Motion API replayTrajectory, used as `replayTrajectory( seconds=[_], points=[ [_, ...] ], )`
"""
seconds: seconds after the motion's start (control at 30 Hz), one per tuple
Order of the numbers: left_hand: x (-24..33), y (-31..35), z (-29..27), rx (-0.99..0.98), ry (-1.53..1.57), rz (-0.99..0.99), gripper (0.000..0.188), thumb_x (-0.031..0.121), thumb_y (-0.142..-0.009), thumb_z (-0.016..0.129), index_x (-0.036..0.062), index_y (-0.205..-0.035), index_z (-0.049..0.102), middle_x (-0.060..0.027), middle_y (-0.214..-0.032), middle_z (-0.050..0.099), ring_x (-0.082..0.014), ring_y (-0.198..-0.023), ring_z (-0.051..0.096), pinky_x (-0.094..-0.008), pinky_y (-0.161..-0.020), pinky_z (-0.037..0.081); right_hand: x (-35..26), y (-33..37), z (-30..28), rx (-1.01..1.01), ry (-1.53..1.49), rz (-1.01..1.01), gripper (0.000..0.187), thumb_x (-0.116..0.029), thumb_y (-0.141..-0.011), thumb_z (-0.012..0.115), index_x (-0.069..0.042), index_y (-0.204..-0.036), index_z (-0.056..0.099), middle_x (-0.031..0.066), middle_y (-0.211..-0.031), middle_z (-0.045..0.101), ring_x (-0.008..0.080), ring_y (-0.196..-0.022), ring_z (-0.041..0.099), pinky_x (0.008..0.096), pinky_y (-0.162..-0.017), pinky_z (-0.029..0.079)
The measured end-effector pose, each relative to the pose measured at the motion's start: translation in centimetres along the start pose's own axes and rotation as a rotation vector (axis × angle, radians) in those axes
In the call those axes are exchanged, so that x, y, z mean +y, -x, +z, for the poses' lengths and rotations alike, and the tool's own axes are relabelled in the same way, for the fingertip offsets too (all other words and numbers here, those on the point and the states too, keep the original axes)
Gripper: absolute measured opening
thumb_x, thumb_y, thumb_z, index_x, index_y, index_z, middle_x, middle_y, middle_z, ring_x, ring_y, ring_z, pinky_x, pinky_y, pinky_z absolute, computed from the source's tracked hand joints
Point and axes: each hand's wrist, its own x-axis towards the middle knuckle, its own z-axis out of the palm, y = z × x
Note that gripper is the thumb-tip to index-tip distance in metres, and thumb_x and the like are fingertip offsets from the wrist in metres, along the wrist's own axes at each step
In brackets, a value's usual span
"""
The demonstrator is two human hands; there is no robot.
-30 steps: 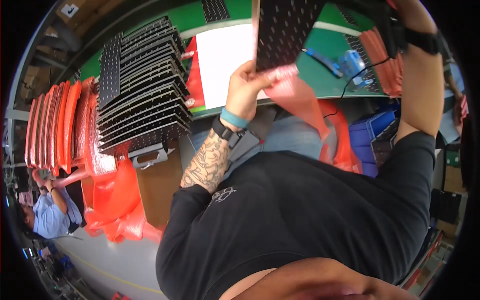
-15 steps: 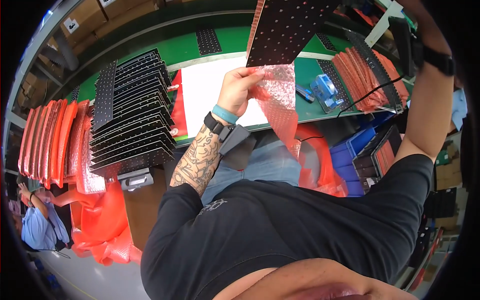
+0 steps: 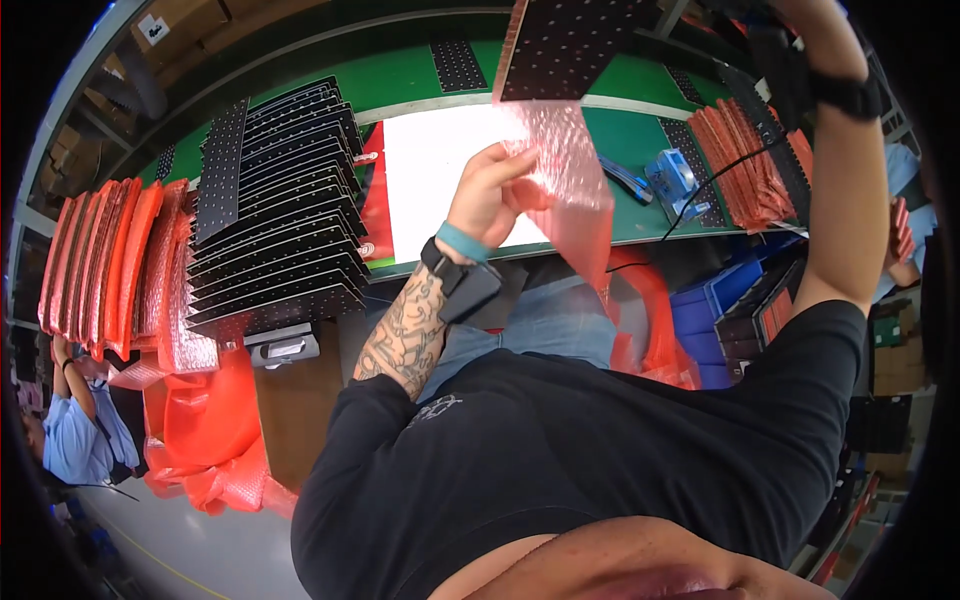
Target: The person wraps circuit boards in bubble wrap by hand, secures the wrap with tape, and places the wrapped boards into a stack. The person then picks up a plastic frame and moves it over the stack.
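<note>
My left hand (image 3: pixel 488 195) is closed on the edge of a translucent pink bubble wrap sheet (image 3: pixel 572 160), thumb and fingers pinching it. The wrap hangs over the front edge of the bench. Just above it stands a black perforated panel (image 3: pixel 570 55), tilted and cut off by the top of the view, with reddish wrap along its left side. My right hand (image 3: pixel 822 40) is raised at the upper right; its fingers are out of sight, so what it holds cannot be made out.
A row of black perforated panels (image 3: pixel 285 220) stands at the left beside red bubble-wrapped packs (image 3: pixel 100 265). On the green bench lie a white sheet (image 3: pixel 425 190), a blue-handled cutter (image 3: pixel 627 180) and a blue tape dispenser (image 3: pixel 676 180). More wrapped packs (image 3: pixel 735 165) stand right. Other people work at both sides.
The black panel sits higher in the view and shows less. My right forearm has swung more upright. My left hand keeps its pinch on the bubble wrap, and the whole view has shifted slightly.
</note>
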Motion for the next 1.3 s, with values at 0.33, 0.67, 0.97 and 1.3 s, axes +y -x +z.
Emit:
replayTrajectory(
  seconds=[0.33, 0.67, 0.97, 1.3],
  points=[
    [-3.5, -2.6, -2.3, 0.043, 0.294, 0.004, 0.035, 0.017, -0.102, 0.049, -0.0031, -0.130, 0.054, -0.0170, -0.125, 0.063, -0.0304, -0.118, 0.061, -0.0468, -0.104, 0.049, -1.3, 12.1, 18.4, 0.221, 0.402, -0.242, 0.037, -0.005, -0.074, 0.068, -0.009, -0.111, 0.071, 0.0072, -0.093, 0.066, 0.0222, -0.075, 0.063, 0.0311, -0.063, 0.050],
    [-6.4, -0.7, -6.3, -0.092, 0.590, -0.110, 0.053, 0.039, -0.105, 0.035, -0.0015, -0.138, 0.047, -0.0175, -0.134, 0.058, -0.0322, -0.125, 0.056, -0.0498, -0.111, 0.040, -1.1, 17.6, 24.8, 0.209, 0.188, -0.164, 0.043, -0.007, -0.075, 0.068, -0.014, -0.117, 0.072, 0.0043, -0.086, 0.057, 0.0217, -0.074, 0.058, 0.0337, -0.064, 0.049],
    [-2.5, 0.2, -5.1, 0.264, 0.175, -0.133, 0.049, 0.043, -0.105, 0.040, 0.0057, -0.132, 0.057, -0.0112, -0.122, 0.067, -0.0242, -0.110, 0.065, -0.0439, -0.095, 0.051, -0.9, 17.7, 27.2, 0.119, -0.014, -0.023, 0.038, -0.009, -0.079, 0.064, -0.013, -0.115, 0.072, 0.0051, -0.088, 0.056, 0.0235, -0.082, 0.056, 0.0360, -0.069, 0.046],
    [-2.3, -2.4, -3.8, 0.303, 0.180, -0.056, 0.030, 0.026, -0.101, 0.054, 0.0057, -0.121, 0.063, -0.0080, -0.109, 0.071, -0.0200, -0.097, 0.068, -0.0374, -0.087, 0.054, 1.5, 15.7, 26.1, 0.215, -0.078, 0.018, 0.043, 0.000, -0.074, 0.066, -0.010, -0.115, 0.073, 0.0059, -0.085, 0.054, 0.0243, -0.076, 0.053, 0.0375, -0.067, 0.045]
  ],
)
